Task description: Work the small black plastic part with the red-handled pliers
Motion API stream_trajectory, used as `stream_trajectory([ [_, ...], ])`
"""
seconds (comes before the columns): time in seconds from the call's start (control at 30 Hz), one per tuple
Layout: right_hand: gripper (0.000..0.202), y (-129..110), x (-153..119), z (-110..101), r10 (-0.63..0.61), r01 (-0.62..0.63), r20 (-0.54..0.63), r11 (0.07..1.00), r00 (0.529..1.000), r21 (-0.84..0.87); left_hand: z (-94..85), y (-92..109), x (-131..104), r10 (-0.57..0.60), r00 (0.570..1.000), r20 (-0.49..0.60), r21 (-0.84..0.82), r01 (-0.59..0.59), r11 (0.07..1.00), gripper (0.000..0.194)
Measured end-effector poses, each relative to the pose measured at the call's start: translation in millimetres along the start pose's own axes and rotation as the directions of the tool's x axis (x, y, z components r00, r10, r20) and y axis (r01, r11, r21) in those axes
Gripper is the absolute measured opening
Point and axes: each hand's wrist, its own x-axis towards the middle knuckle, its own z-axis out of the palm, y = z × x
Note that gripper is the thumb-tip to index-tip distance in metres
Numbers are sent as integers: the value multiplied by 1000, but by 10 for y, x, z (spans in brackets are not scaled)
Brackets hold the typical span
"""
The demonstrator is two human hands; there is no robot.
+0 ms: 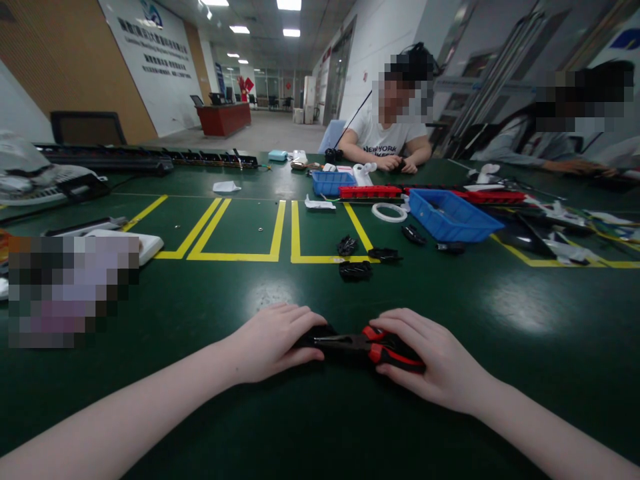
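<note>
My right hand (pixel 423 353) is closed round the red and black handles of long-nose pliers (pixel 353 342), low over the green table. The pliers' jaws point left and reach a small black part (pixel 306 338). My left hand (pixel 280 340) grips that black part, thumb below and fingers above, which hides most of it. Whether the jaws pinch the part or only touch it, I cannot tell. Beyond my hands lie similar-looking black plastic pieces (pixel 355 270), several of them loose on the table.
A blue bin (pixel 453 217) and a smaller blue bin (pixel 333 183) stand farther back. Near them are a white ring (pixel 389 213) and a red strip (pixel 370 193). Yellow tape (pixel 235 257) marks the green table (pixel 200 413). A white box (pixel 145 247) lies left. Two people sit opposite.
</note>
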Motion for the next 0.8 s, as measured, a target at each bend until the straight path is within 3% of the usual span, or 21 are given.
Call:
stream_trajectory([
  [0.8,40,-3,0,-19,10,-10,3,1000,1000,8,3,-10,6,6,1000,-8,6,-6,1000,30],
])
